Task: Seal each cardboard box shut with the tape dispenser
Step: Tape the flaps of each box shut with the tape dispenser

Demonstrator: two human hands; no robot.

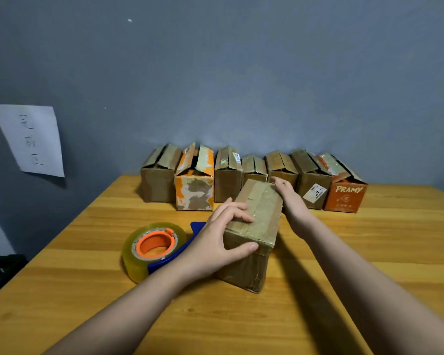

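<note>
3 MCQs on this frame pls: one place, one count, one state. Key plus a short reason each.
1. Where does the tape dispenser lie?
A. left of the held box
B. on the row of boxes
C. in the right hand

2. How many boxes stand along the wall?
A. four
B. seven
C. ten

3. What is the left hand doing?
A. gripping the held box
B. lifting the dispenser
C. resting flat on the table

Key:
A, it lies on the table beside that box.
B, seven stand side by side.
A, fingers on top, thumb on its near face.

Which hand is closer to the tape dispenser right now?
Left. The left hand holds the near end of the box, right beside the tape dispenser; the right hand rests at the box's far end, on its other side.
</note>
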